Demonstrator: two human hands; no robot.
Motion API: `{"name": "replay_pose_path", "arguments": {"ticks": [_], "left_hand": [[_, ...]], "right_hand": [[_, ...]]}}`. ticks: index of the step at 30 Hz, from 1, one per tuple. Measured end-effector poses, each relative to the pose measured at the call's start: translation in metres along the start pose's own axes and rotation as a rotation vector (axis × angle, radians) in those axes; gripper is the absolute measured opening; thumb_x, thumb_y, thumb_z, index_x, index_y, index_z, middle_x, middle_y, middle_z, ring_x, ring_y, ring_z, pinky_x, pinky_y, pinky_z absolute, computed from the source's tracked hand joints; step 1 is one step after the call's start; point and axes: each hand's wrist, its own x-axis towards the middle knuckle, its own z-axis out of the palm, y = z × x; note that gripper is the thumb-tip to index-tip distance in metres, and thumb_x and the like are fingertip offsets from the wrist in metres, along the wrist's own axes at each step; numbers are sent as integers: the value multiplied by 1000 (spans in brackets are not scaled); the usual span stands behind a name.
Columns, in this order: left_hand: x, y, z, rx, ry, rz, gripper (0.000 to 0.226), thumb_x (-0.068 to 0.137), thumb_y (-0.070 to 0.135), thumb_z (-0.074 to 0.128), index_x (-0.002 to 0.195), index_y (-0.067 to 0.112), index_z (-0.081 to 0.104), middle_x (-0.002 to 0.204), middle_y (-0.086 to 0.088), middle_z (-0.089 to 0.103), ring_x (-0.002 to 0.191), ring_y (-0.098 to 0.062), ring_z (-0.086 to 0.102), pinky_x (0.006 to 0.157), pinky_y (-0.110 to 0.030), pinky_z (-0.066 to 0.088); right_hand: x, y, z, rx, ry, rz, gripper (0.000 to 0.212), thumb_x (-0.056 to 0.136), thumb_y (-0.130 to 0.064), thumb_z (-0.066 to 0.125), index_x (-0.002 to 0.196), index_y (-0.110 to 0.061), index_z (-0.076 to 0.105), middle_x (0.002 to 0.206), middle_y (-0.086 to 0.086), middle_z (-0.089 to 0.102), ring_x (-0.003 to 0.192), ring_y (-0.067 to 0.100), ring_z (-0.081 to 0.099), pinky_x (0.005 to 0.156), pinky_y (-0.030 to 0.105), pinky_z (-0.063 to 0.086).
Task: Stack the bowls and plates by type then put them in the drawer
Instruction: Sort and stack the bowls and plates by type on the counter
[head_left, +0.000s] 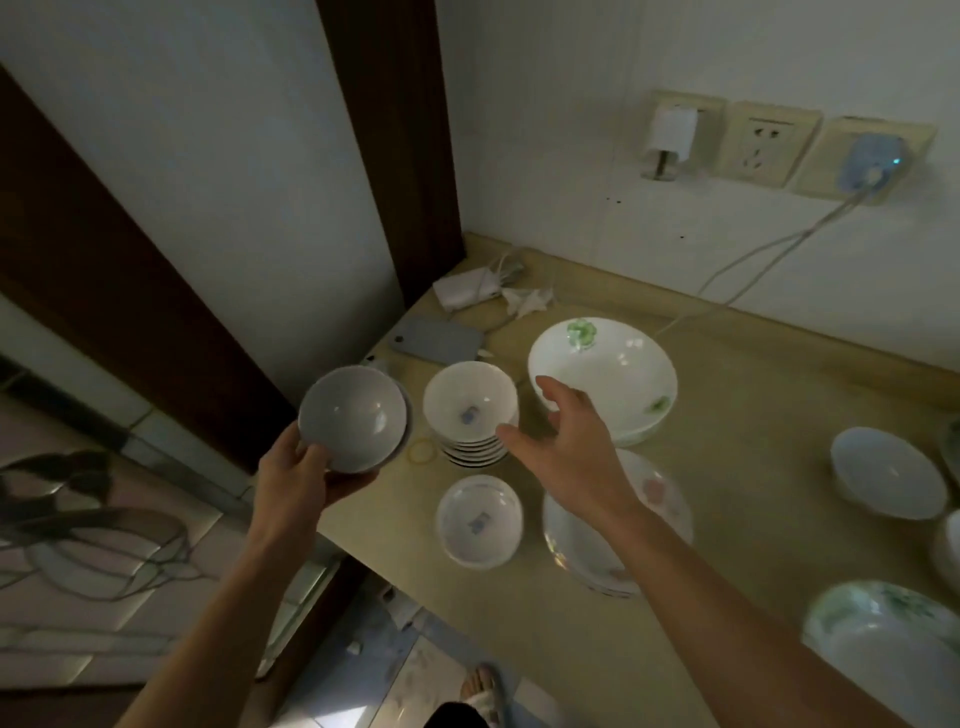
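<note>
Gripping grey bowls in left hand; spreading empty right hand beside stacked bowls.

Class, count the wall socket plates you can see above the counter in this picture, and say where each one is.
3, in a row on the wall: the left socket plate holds a white plug, the middle socket plate is free, the right socket plate holds a blue plug.

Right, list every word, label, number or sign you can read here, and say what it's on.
No text here can be read.
Top bowl of the small-bowl stack: blue mark inside, too blurred to read.
Single small bowl: similar blue mark, also blurred.
Wall sockets: no lettering visible.
Phone: no marking legible.
</note>
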Motion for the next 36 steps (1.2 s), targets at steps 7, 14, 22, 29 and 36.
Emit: {"name": "replay_pose_path", "arguments": {"ticks": [7,14,22,29,36], "left_hand": [[25,-28,-19,126,-49,-227,50,103,4,46,150,16,37,133,-14,46,101,-42,69,66,-41,64],[31,-38,-16,118,-82,-303,42,104,7,47,146,15,42,124,-9,49,99,-43,69,67,-42,63],[36,-43,-16,123,-109,-312,41,104,9,48,145,16,45,117,-5,53,88,-37,73,61,-39,63],[41,-43,-17,175,-163,-319,44,103,10,49,146,17,43,112,-5,55,84,-36,75,66,-42,64],[47,-43,-20,235,-203,-313,45,103,11,47,148,17,42,127,-21,58,85,-40,75,72,-48,63]], "right_hand": [[29,-13,53,-433,-44,-158,117,65,-64,83,155,-32,15,156,4,20,140,32,24,109,50,37],[55,-18,67,-754,-188,-209,135,62,-73,78,159,-30,-6,165,9,5,149,38,11,118,54,22],[69,-18,72,-721,-207,-171,129,65,-67,78,158,-29,-2,161,8,16,144,38,22,114,54,31],[74,-13,73,-599,-209,-65,126,64,-61,82,158,-34,4,158,8,20,143,37,24,114,56,33],[72,-12,69,-416,-161,-14,114,65,-51,85,154,-35,16,149,7,30,136,34,35,110,52,40]]}}
